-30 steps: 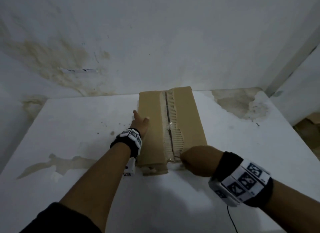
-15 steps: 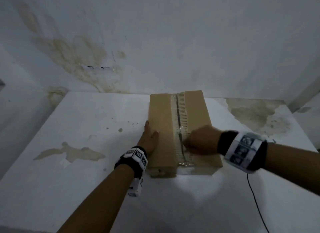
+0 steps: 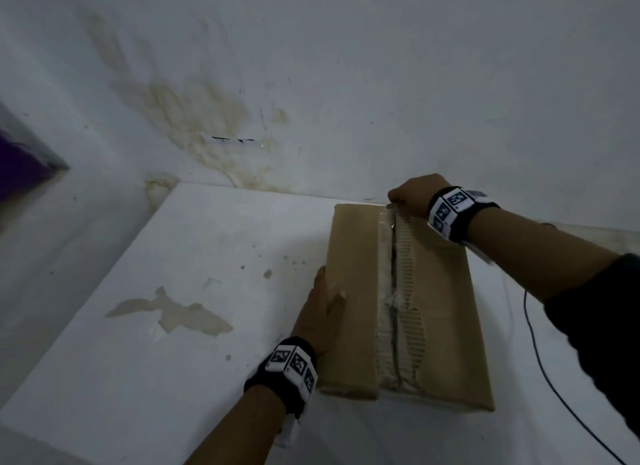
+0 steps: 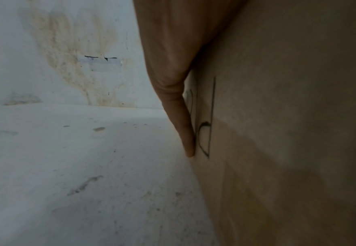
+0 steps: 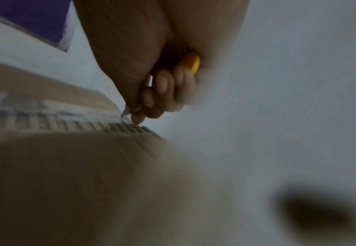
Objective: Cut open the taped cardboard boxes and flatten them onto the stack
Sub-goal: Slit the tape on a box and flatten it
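Observation:
A brown cardboard box [image 3: 443, 291] lies on the white table [image 3: 194, 326], its taped centre seam [image 3: 393, 284] torn and split along its length. My left hand [image 3: 323, 312] presses flat against the box's left side [image 4: 278, 133], fingers [image 4: 185, 126] straight and thumb over the top edge. My right hand [image 3: 412, 196] is at the far end of the seam, curled round a yellow-handled cutter [image 5: 193, 64]. The blade tip [image 5: 123, 113] meets the box's far edge. Most of the cutter is hidden in the fist.
A stained white wall [image 3: 311, 83] rises right behind the box. A thin black cable [image 3: 540, 367] trails over the table on the right. A purple panel [image 3: 20, 166] shows at the far left. Peeled patches [image 3: 173, 315] mark the tabletop left of the box.
My right hand has run the cutter along the seam from the near end to the far end of the box. The left hand has stayed pressed on the box's left side.

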